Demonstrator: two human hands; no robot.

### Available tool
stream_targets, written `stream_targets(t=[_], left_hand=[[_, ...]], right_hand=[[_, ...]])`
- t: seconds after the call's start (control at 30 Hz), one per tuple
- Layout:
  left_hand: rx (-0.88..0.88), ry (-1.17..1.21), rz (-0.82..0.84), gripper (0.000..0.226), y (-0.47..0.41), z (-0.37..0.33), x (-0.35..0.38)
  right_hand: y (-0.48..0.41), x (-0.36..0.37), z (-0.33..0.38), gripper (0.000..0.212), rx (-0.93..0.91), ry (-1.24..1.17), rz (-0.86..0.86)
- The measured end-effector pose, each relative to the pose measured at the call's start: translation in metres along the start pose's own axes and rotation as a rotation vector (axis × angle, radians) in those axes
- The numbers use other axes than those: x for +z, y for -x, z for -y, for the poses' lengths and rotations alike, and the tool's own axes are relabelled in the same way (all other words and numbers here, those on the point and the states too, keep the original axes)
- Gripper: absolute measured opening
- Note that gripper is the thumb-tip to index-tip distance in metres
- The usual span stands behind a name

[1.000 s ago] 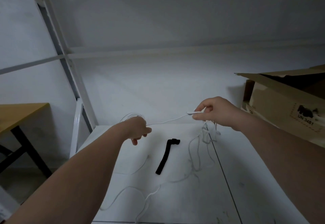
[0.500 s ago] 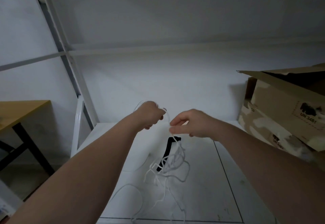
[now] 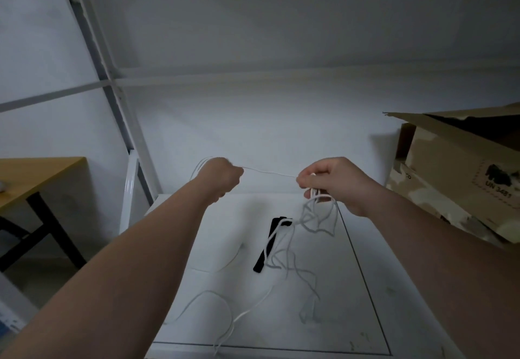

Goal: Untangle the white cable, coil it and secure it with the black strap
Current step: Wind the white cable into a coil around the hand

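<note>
Overhead, both fists grip a white cable [image 3: 268, 172] taut between them.
Left hand [image 3: 219, 173] hides its coils; right hand [image 3: 333, 180] pinches loops dangling across the black strap [image 3: 270, 243].

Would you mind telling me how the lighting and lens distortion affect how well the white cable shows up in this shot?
Head view: dim, flat light, no glare. The white cable nearly blends into the white table, standing out only across the black strap and between the left hand and right hand. The wide-angle lens bends the shelf post and stretches the forearms.
</note>
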State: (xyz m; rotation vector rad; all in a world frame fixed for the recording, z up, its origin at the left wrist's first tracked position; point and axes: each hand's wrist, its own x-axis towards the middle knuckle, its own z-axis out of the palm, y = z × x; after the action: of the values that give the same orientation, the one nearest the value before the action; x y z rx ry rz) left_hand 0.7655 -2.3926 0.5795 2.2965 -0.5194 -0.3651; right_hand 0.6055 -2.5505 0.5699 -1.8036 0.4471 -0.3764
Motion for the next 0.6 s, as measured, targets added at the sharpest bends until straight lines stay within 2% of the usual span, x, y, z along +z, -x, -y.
stream_targets(t=[0.13, 0.23, 0.3, 0.43, 0.53, 0.6], left_hand=[[-0.076, 0.111, 0.047, 0.026, 0.003, 0.003, 0.005], [-0.079, 0.145, 0.074, 0.026, 0.003, 0.005, 0.006], [-0.053, 0.196, 0.152, 0.026, 0.006, 0.003, 0.004], [0.020, 0.423, 0.453, 0.017, 0.021, -0.012, 0.006], [0.107, 0.494, 0.489, 0.003, 0.035, -0.028, 0.018], [0.152, 0.486, 0.480, 0.004, 0.041, -0.034, 0.028]], right_hand=[[-0.001, 0.001, -0.001, 0.007, 0.029, -0.111, -0.068], [-0.003, 0.001, -0.002, 0.006, 0.022, -0.102, -0.128], [-0.003, -0.001, -0.001, 0.009, 0.002, -0.093, -0.192], [-0.003, -0.007, 0.003, 0.012, -0.048, 0.049, -0.301], [-0.001, 0.001, 0.006, 0.009, -0.092, 0.101, -0.336], [0.000, 0.007, 0.007, 0.014, -0.122, 0.129, -0.364]])
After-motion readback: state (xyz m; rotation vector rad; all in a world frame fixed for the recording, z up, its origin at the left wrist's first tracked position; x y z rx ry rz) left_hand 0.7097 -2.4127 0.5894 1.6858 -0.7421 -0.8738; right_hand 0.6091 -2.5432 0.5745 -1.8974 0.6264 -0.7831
